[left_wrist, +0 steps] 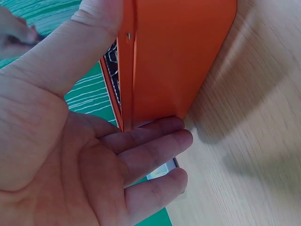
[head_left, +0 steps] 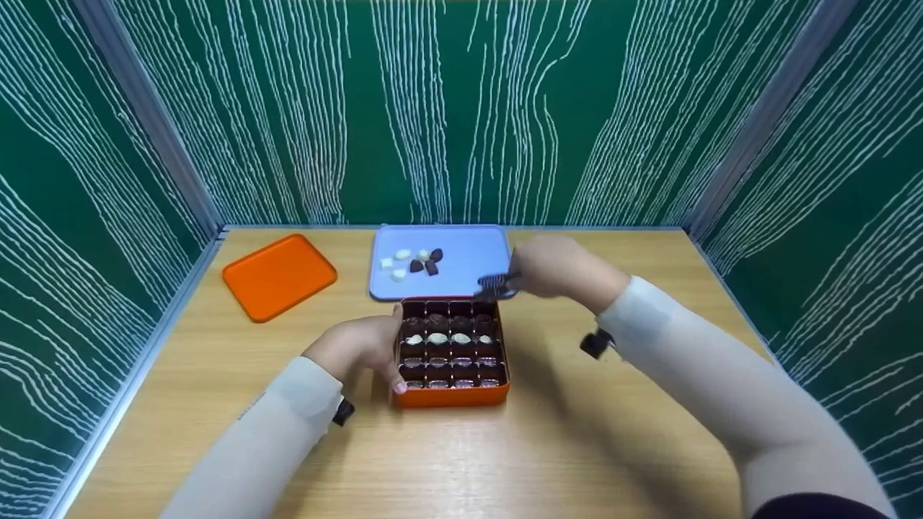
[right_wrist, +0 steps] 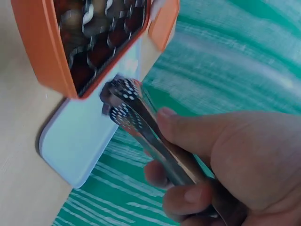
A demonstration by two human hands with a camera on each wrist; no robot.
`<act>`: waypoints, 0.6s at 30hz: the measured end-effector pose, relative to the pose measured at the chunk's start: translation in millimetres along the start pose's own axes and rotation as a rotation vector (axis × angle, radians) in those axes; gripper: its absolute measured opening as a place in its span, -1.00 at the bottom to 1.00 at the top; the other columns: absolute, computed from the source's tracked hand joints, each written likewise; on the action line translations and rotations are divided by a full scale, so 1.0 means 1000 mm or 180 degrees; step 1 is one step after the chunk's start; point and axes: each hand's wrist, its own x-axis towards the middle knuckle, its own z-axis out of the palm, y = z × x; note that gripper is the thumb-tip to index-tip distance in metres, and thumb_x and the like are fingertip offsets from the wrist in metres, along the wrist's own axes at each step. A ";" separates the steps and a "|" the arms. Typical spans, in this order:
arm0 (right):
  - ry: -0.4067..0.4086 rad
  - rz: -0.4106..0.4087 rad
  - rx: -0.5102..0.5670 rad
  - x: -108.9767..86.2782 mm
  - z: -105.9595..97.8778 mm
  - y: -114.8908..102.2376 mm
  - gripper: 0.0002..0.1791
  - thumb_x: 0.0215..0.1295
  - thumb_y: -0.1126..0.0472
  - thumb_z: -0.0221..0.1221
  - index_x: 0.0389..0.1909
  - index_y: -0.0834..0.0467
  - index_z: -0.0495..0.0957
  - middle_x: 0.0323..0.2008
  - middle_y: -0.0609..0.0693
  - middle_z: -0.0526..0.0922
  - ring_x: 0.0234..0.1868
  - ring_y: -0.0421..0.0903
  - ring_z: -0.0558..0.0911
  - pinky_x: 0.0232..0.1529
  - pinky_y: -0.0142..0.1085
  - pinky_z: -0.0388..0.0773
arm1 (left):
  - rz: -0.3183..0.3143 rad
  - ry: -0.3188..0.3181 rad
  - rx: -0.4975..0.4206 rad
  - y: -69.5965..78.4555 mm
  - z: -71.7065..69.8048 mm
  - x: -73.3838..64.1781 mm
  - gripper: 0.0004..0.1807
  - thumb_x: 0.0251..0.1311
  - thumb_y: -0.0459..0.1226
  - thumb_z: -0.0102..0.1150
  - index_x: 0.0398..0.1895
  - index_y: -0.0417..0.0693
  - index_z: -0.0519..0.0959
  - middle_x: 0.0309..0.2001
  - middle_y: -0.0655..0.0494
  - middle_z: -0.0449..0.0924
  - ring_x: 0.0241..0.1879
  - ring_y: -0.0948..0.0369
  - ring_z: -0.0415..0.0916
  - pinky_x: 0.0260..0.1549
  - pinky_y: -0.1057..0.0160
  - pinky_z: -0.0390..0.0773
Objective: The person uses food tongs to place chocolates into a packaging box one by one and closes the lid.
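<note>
An orange box [head_left: 454,396] with a dark, divided insert stands in the middle of the table. White chocolates [head_left: 438,338] fill one row, with dark chocolates [head_left: 436,322] behind them; the front compartments look dark and shiny. My left hand [head_left: 364,346] holds the box's left side, thumb at the front corner and fingers by the back corner. In my right hand [head_left: 551,265] I grip metal tongs [right_wrist: 160,146] with perforated ends, above the box's back right corner. A dark brown piece [right_wrist: 107,96] shows at the tong tips in the right wrist view.
A pale blue tray [head_left: 461,245] lies behind the box, with several loose white and dark chocolates [head_left: 416,266] on its left half. An orange lid-like tray [head_left: 280,277] lies at the back left. Green white-streaked panels [head_left: 476,108] enclose the wooden table [head_left: 461,461].
</note>
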 end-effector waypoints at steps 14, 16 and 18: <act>-0.0266 -0.0594 -0.0618 -0.041 0.022 -0.030 -0.68 0.49 -0.11 0.49 -0.36 0.03 0.84 -0.47 -0.09 0.71 -0.46 -0.12 0.54 -0.47 -0.19 0.60 | 0.0001 0.0018 -0.0030 -0.001 0.001 -0.004 0.87 -0.20 -0.03 0.93 0.88 -0.21 -0.44 0.74 -0.33 0.31 0.71 -0.17 0.33 0.79 -0.24 0.23; -0.0255 -0.0550 -0.0684 -0.040 0.025 -0.033 -0.66 0.47 -0.13 0.50 -0.38 0.03 0.82 -0.48 -0.10 0.69 -0.47 -0.13 0.54 -0.48 -0.18 0.62 | -0.0012 0.0002 -0.0021 0.001 0.001 -0.004 0.87 -0.20 -0.02 0.92 0.87 -0.20 -0.46 0.62 -0.32 0.50 0.71 -0.15 0.34 0.79 -0.21 0.21; -0.0246 -0.0507 -0.0796 -0.039 0.028 -0.036 -0.62 0.45 -0.16 0.51 -0.41 0.04 0.79 -0.49 -0.10 0.66 -0.48 -0.12 0.52 -0.47 -0.15 0.65 | -0.0013 0.0000 0.0001 0.003 0.001 -0.004 0.87 -0.19 -0.01 0.92 0.87 -0.20 -0.46 0.37 -0.23 0.73 0.66 -0.11 0.40 0.79 -0.20 0.22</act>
